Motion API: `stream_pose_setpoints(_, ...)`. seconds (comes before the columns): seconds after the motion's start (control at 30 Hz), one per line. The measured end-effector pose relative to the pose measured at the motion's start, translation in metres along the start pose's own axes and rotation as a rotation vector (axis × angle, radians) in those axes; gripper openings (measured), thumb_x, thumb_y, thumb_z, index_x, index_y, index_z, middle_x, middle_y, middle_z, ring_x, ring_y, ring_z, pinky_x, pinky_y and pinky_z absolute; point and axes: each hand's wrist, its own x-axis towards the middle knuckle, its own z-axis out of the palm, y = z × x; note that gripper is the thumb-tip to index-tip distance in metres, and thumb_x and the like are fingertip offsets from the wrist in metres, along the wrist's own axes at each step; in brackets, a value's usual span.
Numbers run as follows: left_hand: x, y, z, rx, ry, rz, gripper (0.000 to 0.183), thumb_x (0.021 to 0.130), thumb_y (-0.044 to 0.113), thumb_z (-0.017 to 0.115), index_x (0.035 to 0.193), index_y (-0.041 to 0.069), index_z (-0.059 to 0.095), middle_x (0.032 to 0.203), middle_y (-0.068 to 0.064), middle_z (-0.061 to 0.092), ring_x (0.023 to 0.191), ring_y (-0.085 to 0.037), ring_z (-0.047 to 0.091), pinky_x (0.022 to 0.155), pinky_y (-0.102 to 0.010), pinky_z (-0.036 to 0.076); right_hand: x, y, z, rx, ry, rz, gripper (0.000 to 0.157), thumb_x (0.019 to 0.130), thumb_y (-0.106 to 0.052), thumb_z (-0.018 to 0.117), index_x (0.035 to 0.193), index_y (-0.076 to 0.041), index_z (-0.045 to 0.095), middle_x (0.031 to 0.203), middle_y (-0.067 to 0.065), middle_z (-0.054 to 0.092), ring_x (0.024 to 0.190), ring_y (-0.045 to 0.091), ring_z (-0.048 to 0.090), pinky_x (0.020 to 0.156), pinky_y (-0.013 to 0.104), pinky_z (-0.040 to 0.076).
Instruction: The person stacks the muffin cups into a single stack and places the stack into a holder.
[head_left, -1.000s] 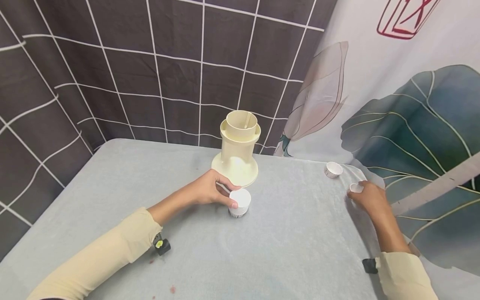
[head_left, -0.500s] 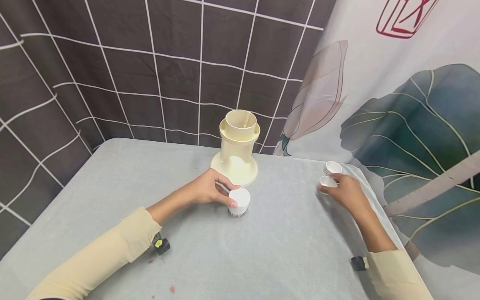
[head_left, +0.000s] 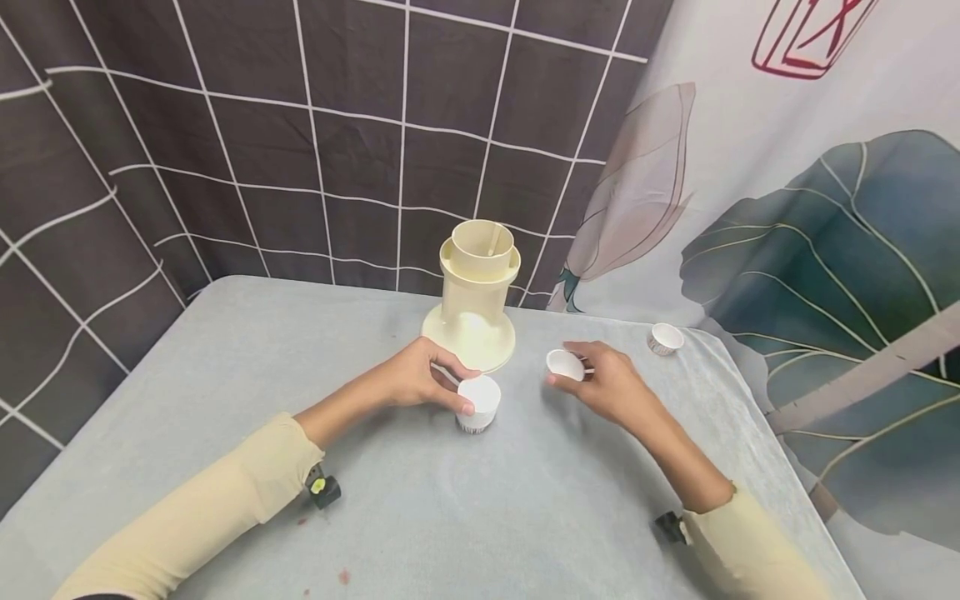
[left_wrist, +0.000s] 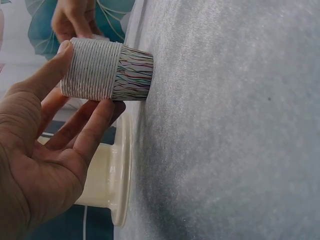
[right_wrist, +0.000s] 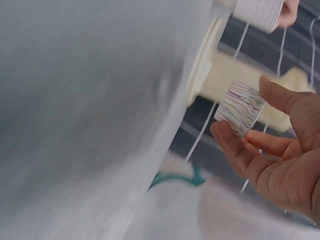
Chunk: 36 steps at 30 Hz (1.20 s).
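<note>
My left hand (head_left: 423,375) grips a stack of nested white paper baking cups (left_wrist: 107,70) between thumb and fingers. The stack stands upright on the table, and its lowest cup shows coloured wavy lines. To its right, my right hand (head_left: 611,379) pinches a single paper baking cup (right_wrist: 241,107) by its sides, mouth up, apart from the stack. The same wavy lines run round this cup, which is held above the table. Another paper baking cup (head_left: 665,339) stands alone near the table's back right corner.
A cream plastic holder (head_left: 480,300) with a wide round base stands just behind the stack, near the table's back edge. The grey-blue cloth-covered table (head_left: 337,333) meets a dark checked curtain (head_left: 352,167) at the back and a leaf-patterned curtain (head_left: 825,233) on the right.
My right hand has carried its baking cup leftward from the table's right edge, past the lone cup, toward the stack. The left hand and its stack have stayed in place.
</note>
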Motion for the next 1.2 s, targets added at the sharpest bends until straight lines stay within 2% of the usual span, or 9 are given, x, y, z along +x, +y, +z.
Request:
stream_pose_setpoints(0.1,0.0,-0.001,-0.001,0.004,0.002,0.005,0.038,0.082,0.002,0.099,0.118,-0.002,0.086,0.129,-0.014,0.084,0.101,-0.028,0.087,0.09,-0.031,0.071,0.001,-0.02,0.01,0.064,-0.024,-0.023,0.059,0.097,-0.026,0.091,0.144,0.004,0.071,0.145,0.027,0.074,0.119,0.042,0.081,0.101,0.051,0.07)
stream_pose_setpoints(0.3,0.0,-0.002,-0.001,0.005,0.005,0.016,0.04,0.083,0.001,0.098,0.12,-0.003,0.085,0.125,-0.017,0.085,0.1,-0.028,0.087,0.092,-0.033,0.071,-0.001,-0.051,0.023,0.129,-0.034,-0.138,0.059,0.091,-0.027,0.096,0.141,-0.002,0.076,0.137,0.018,0.079,0.119,0.034,0.08,0.101,0.046,0.07)
stream_pose_setpoints(0.5,-0.001,-0.005,0.0,-0.022,0.001,0.008,0.038,0.083,0.001,0.097,0.118,-0.007,0.084,0.119,-0.019,0.086,0.104,-0.031,0.087,0.093,-0.036,0.072,-0.004,-0.07,0.035,0.191,-0.098,-0.203,0.06,0.091,-0.026,0.097,0.141,0.0,0.076,0.132,0.014,0.081,0.117,0.028,0.079,0.101,0.041,0.07)
stream_pose_setpoints(0.6,-0.001,-0.008,-0.001,-0.023,-0.014,0.021,0.042,0.085,0.002,0.096,0.123,-0.007,0.082,0.117,-0.019,0.086,0.108,-0.034,0.086,0.095,-0.037,0.072,-0.006,-0.072,0.039,0.194,-0.107,-0.202,0.06,0.091,-0.026,0.097,0.14,-0.001,0.076,0.133,0.014,0.081,0.117,0.028,0.08,0.1,0.041,0.07)
stream_pose_setpoints(0.77,-0.003,-0.014,-0.002,0.018,-0.019,0.075,0.047,0.089,0.004,0.095,0.132,-0.004,0.08,0.123,-0.018,0.085,0.111,-0.033,0.086,0.095,-0.035,0.071,-0.006,-0.071,0.045,0.182,-0.117,-0.191,0.06,0.09,-0.023,0.098,0.141,-0.002,0.076,0.137,0.014,0.079,0.119,0.03,0.079,0.101,0.042,0.07)
stream_pose_setpoints(0.93,-0.005,-0.016,0.001,0.038,-0.022,0.111,0.04,0.091,0.007,0.095,0.128,-0.001,0.083,0.12,-0.017,0.086,0.109,-0.033,0.086,0.093,-0.032,0.071,-0.007,-0.069,0.05,0.198,-0.171,-0.165,0.062,0.089,-0.023,0.098,0.143,-0.002,0.075,0.139,0.013,0.078,0.123,0.029,0.076,0.101,0.037,0.07)
stream_pose_setpoints(1.07,-0.005,-0.016,0.005,0.042,-0.026,0.126,0.045,0.092,0.008,0.094,0.134,-0.002,0.08,0.128,-0.017,0.085,0.112,-0.033,0.085,0.093,-0.031,0.071,-0.008,-0.065,0.053,0.282,-0.216,-0.11,0.06,0.092,-0.022,0.096,0.145,-0.003,0.074,0.139,0.011,0.078,0.125,0.027,0.077,0.102,0.032,0.069)
stream_pose_setpoints(1.2,-0.005,-0.017,0.006,0.016,0.011,0.151,0.051,0.091,0.003,0.093,0.139,-0.002,0.077,0.135,-0.019,0.082,0.116,-0.035,0.084,0.097,-0.033,0.07,-0.008,-0.06,0.054,0.36,-0.224,-0.072,0.054,0.094,-0.017,0.093,0.143,-0.003,0.074,0.138,0.012,0.08,0.127,0.03,0.08,0.102,0.033,0.069)
